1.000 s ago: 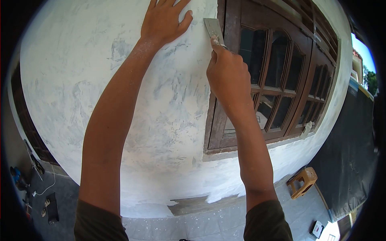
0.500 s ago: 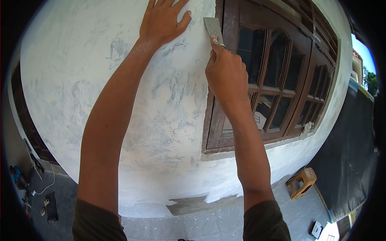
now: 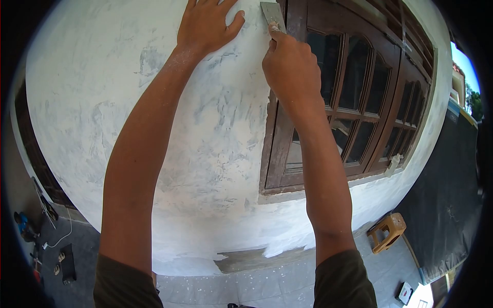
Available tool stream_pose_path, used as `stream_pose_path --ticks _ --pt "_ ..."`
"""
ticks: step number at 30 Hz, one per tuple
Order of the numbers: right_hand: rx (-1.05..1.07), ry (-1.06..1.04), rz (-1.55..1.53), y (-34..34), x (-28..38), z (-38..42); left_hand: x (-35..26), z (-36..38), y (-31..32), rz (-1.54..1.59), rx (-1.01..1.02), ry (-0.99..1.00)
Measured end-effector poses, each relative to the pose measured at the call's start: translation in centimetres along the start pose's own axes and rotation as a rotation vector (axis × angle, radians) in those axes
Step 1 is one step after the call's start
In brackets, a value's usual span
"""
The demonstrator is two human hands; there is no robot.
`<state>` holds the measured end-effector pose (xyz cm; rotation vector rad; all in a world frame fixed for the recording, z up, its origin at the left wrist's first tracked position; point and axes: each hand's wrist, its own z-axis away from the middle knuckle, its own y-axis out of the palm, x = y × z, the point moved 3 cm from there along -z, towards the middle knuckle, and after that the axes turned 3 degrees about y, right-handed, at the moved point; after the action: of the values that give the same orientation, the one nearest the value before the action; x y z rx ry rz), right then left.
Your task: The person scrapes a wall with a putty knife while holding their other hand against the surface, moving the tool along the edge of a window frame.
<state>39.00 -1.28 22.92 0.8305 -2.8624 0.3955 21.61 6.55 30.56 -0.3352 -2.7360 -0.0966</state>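
My left hand (image 3: 208, 24) lies spread against the white, patchy plastered wall (image 3: 215, 143), near the top of the view, its fingertips cut off by the frame edge. To its right, my right hand (image 3: 292, 64) is wrapped round a putty knife (image 3: 272, 14). The knife's flat metal blade points up, at the strip of wall beside the brown wooden window frame (image 3: 294, 25). White residue marks the knife near my thumb. Most of the handle is hidden in my fist.
A brown plastic stool (image 3: 387, 233) stands on the grey floor at lower right, beside a dark sheet (image 3: 436, 195). Sandals (image 3: 59, 262) and a white cable (image 3: 64, 237) lie at lower left. A light-coloured object (image 3: 394, 164) sits at the window's lower edge.
My right hand and the putty knife have moved upward along the window frame's left side. My left hand has stayed nearly in place on the wall.
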Motion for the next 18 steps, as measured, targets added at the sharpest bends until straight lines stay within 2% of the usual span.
stream_pose_path --ticks 3,6,10,12,18 --pt "-0.011 -0.004 0.026 0.0 -0.4 1.5 -0.4 -0.2 -1.5 -0.029 -0.062 0.111" --pt "0.049 0.046 0.064 0.4 -0.8 4.5 -0.6 -0.2 -1.8 -0.01 -0.05 0.102" --pt "0.055 0.052 0.008 0.4 -0.4 1.8 -0.8 0.0 -1.8 -0.009 -0.054 0.099" --pt "-0.009 0.006 -0.024 0.4 -0.2 0.3 -0.6 -0.2 -1.9 -0.016 -0.065 0.106" --pt "0.037 0.054 -0.002 1.1 -0.8 4.2 -0.7 -0.2 -1.9 -0.001 -0.073 0.106"
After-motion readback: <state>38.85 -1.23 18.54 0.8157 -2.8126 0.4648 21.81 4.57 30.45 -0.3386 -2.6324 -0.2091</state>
